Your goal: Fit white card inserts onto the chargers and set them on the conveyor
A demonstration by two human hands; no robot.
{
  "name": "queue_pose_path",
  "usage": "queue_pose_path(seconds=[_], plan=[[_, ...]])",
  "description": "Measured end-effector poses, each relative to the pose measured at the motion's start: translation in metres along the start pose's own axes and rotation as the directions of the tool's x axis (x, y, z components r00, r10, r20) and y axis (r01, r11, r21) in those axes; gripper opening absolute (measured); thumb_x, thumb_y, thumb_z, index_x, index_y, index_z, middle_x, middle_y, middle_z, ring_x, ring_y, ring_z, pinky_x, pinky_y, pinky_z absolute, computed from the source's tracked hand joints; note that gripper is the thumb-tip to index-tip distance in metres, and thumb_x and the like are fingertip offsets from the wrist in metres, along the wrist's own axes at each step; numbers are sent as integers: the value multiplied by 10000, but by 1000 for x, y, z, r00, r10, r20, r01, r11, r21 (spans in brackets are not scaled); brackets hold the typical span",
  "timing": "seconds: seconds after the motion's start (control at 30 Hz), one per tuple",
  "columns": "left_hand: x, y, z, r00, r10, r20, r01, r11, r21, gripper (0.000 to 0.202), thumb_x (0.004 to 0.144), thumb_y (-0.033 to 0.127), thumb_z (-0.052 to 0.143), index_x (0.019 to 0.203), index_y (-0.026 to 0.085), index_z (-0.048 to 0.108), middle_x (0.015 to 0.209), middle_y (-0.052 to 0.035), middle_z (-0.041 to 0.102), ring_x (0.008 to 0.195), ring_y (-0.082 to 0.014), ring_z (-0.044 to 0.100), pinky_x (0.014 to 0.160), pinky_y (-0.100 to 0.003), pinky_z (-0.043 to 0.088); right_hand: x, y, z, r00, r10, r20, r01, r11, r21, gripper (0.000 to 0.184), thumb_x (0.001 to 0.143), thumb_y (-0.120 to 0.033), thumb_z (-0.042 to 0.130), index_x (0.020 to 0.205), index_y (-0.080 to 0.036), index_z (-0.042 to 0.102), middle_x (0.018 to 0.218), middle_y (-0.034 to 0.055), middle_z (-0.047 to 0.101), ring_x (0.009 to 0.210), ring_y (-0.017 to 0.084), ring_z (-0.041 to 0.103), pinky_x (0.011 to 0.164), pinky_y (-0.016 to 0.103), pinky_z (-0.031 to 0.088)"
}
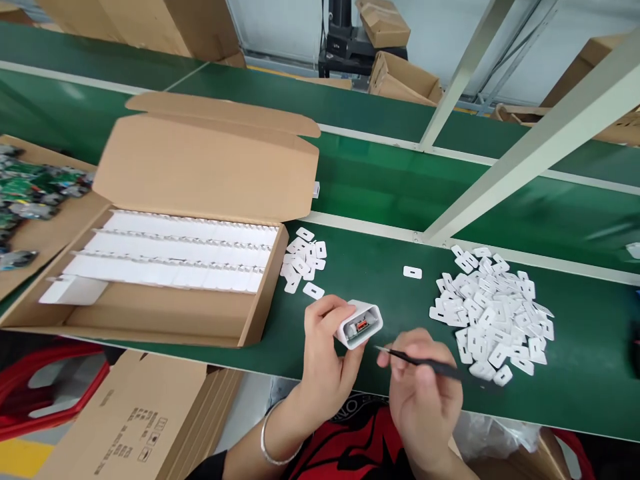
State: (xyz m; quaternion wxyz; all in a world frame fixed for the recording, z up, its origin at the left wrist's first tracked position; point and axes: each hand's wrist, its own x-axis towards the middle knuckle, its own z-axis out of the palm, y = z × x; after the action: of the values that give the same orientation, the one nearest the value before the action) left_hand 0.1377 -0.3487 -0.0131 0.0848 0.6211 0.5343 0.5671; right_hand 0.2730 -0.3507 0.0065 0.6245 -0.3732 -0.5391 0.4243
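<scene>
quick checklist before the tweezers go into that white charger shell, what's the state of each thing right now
1. Left hand has a firm grip on the white plastic charger shell: ok, fingers wrap its side.
2. Shell's open end faces the tool: ok, the port inside shows.
3. Right hand holds the thin black tweezers: ok, pinched.
4. Tweezer tip carries a part: cannot tell, too small.
5. Pile of small white plastic cover plates lies close by on the green belt: ok, beside the right hand.
6. Open cardboard box of white shells has free room: ok, front row is bare.
</scene>
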Motion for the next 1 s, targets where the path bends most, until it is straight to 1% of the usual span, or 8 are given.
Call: queue_pose_path(seconds=[0.07, 0.13, 0.23, 0.33, 0.57, 0.8, 0.9, 1.0], plan=[[-4, -1, 2, 1000, -16, -16, 15, 999, -45, 438, 979, 88, 594, 1376, 248, 500, 1186, -98, 559, 1090, -222, 610, 864, -366, 594, -9, 1, -1, 997, -69, 47, 73, 993, -91, 196, 1054, -300, 573, 1138, -376, 733, 865, 43, 649, 731, 223, 641, 678, 446, 644], [-7, -1, 3, 999, -33, -38, 30, 997, -67, 451, 969, 93, 601, 1376, 256, 498, 1194, -99, 565, 1077, -223, 620, 848, -373, 601, -14, 4, -6, 990, -97, 99, 114, 978, -174, 206, 1019, -301, 609, 1134, -397, 751, 922, 62, 695, 810, 263, 686, 747, 514, 651], [-8, 0, 2, 998, -41, -55, 38, 997, -66, 441, 960, 108, 605, 1360, 272, 513, 1197, -100, 573, 1067, -229, 636, 823, -383, 611, -14, 6, -13, 985, -96, 143, 129, 962, -241, 227, 1002, -314, 611, 1137, -415, 762, 922, 66, 714, 850, 293, 710, 783, 559, 645], [-7, 1, 1, 997, -31, -68, 27, 998, -62, 440, 957, 108, 603, 1354, 276, 517, 1192, -101, 571, 1063, -225, 645, 804, -374, 619, -13, 6, -15, 985, -100, 141, 133, 959, -249, 252, 1001, -309, 600, 1150, -430, 764, 920, 62, 724, 853, 300, 719, 789, 572, 640], [-8, 1, 1, 995, -41, -94, 33, 996, -80, 461, 939, 92, 627, 1346, 289, 538, 1187, -91, 577, 1061, -226, 650, 783, -365, 617, -13, 9, -11, 987, -113, 115, 142, 947, -287, 236, 998, -313, 589, 1099, -406, 781, 872, 64, 724, 822, 301, 719, 761, 547, 638], [-7, 0, 2, 994, -31, -103, 21, 995, -93, 481, 929, 57, 616, 1348, 280, 542, 1197, -88, 563, 1057, -208, 645, 789, -342, 614, -12, 5, -6, 990, -61, 126, 77, 990, -122, 244, 1016, -241, 591, 1114, -340, 791, 842, 46, 694, 788, 249, 672, 798, 475, 617], [-7, -2, 1, 994, -47, -99, 40, 997, -69, 436, 950, 100, 631, 1337, 280, 546, 1191, -90, 566, 1071, -221, 646, 814, -362, 614, 0, 4, -7, 995, -59, 84, 65, 995, -70, 256, 1068, -259, 525, 1107, -333, 767, 803, 35, 645, 794, 239, 643, 774, 440, 603], [-11, -8, 0, 993, -70, -93, 63, 995, -74, 394, 981, 148, 642, 1344, 259, 535, 1192, -98, 564, 1104, -229, 638, 858, -376, 608, 24, 22, -10, 994, -80, 68, 93, 972, -215, 268, 1089, -226, 486, 1117, -310, 739, 868, 38, 627, 833, 224, 630, 746, 388, 558]])
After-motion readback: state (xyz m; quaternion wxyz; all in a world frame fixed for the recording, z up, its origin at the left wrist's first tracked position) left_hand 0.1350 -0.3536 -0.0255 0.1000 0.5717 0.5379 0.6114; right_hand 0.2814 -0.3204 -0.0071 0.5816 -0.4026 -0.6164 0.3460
